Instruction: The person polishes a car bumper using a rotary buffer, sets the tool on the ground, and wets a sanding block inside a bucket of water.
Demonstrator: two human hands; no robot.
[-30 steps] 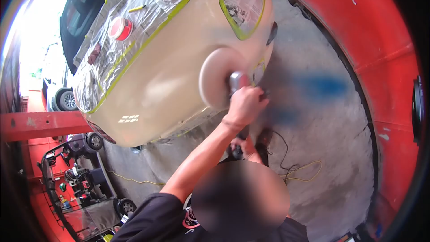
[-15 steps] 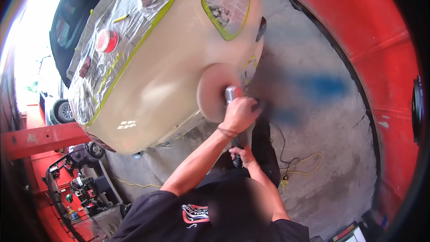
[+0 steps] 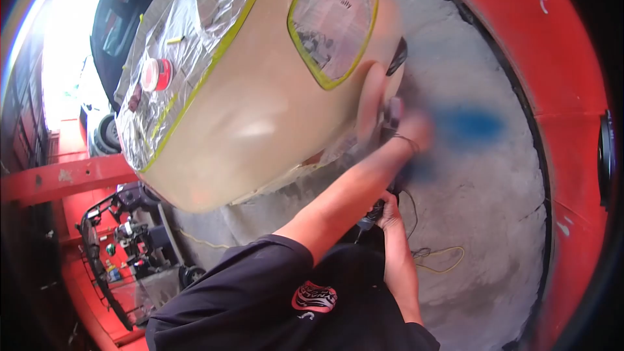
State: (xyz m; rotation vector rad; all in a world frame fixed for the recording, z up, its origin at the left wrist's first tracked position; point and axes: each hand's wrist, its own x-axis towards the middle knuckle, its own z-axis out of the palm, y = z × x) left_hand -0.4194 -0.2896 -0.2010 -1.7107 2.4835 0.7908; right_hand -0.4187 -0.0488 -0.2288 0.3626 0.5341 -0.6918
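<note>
A polisher with a round pale pad [image 3: 370, 103] is tilted on edge against the corner of a cream car bumper [image 3: 260, 123]. My left hand [image 3: 417, 129], partly blurred, is closed round the front of the polisher near its metal head [image 3: 393, 110]. Lower down, my right hand [image 3: 390, 210] grips the dark rear body of the polisher [image 3: 372, 214]. Newspaper edged with green tape covers the light opening [image 3: 335, 23] beside the pad. My left forearm hides the middle of the tool.
A red and white tin [image 3: 156, 75] sits on the plastic-covered part of the car. A yellow cord [image 3: 448, 266] lies on the concrete floor. A red beam [image 3: 71, 179] and a stripped car frame stand left; a red wall [image 3: 572, 156] curves round the right.
The pad and both hands have moved right, from the bumper's face to its corner. The pad now appears nearly edge-on. The camera view has shifted closer to the car.
</note>
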